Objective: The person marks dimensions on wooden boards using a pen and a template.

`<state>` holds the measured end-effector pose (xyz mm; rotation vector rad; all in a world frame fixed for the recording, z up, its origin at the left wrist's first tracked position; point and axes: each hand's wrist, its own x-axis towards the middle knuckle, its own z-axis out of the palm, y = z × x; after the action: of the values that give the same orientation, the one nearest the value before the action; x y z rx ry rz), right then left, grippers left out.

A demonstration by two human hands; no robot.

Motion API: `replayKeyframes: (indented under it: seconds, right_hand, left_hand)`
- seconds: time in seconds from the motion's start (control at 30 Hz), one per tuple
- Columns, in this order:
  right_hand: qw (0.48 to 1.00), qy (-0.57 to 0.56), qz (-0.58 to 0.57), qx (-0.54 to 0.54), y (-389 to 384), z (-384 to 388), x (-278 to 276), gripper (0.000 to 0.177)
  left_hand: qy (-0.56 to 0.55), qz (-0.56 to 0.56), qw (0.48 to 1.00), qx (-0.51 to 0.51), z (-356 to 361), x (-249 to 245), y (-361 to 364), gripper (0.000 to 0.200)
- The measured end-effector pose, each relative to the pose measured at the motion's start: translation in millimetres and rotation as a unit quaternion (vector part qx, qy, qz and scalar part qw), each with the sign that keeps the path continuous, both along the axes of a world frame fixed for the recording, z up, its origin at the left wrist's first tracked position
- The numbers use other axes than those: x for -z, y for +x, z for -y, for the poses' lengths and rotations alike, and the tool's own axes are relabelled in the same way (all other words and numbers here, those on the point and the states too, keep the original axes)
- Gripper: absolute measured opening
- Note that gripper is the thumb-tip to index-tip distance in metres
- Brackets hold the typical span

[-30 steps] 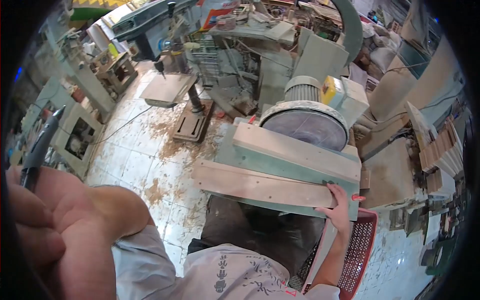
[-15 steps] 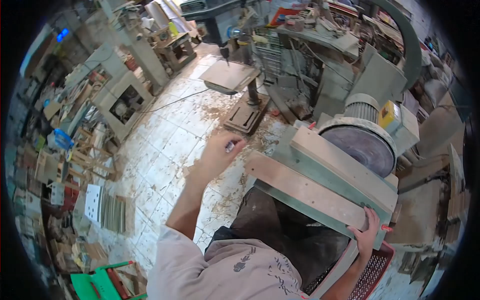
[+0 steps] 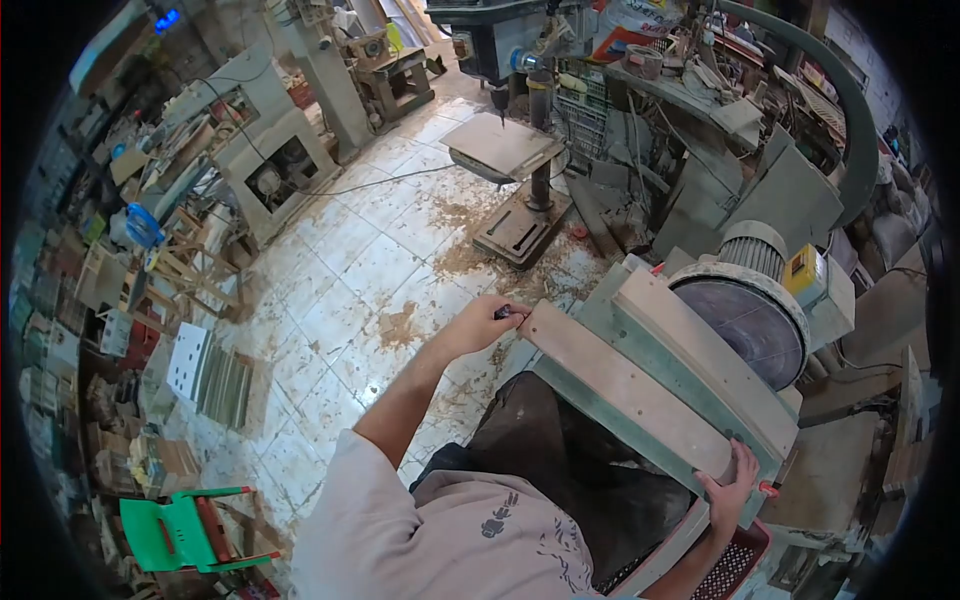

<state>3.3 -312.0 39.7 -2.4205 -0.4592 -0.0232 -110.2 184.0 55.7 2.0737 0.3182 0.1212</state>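
A long wooden board with small dark holes (image 3: 630,395) lies slantwise on a green table (image 3: 625,345) beside the disc sander (image 3: 742,325). At the board's far left end is my left hand (image 3: 488,325), its fingers closed around a small dark object that I cannot make out. My right hand (image 3: 732,480) rests on the board's near right end, thumb and fingers apart over its edge. A second board (image 3: 705,355) runs along the table between the first one and the sanding disc.
A drill press with a square table (image 3: 502,146) stands ahead on the dusty tiled floor. At the lower left is a green chair (image 3: 180,535). A red perforated crate (image 3: 752,545) sits below the table. Stacked panels (image 3: 222,385) stand at the left.
My left hand has moved from above the floor to the board's left end. The view has shifted, so the surroundings appear further right. My right hand stays at the board's right end.
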Motion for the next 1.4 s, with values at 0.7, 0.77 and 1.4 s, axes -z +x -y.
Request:
replayKeyframes:
  seconds: [0.7,0.77,1.4]
  right_hand:
    - [0.997,0.045,-0.031,-0.063,5,15,-16,0.078]
    - [0.995,0.036,-0.041,-0.079,5,22,-20,0.076]
    - [0.985,0.009,-0.081,-0.155,22,16,-42,0.064]
  left_hand:
    - [0.072,0.031,0.994,0.071,-6,-18,2,0.034]
    - [0.144,0.026,0.982,0.117,-7,-20,7,0.035]
    - [0.315,-0.038,0.906,0.281,-7,-38,42,0.027]
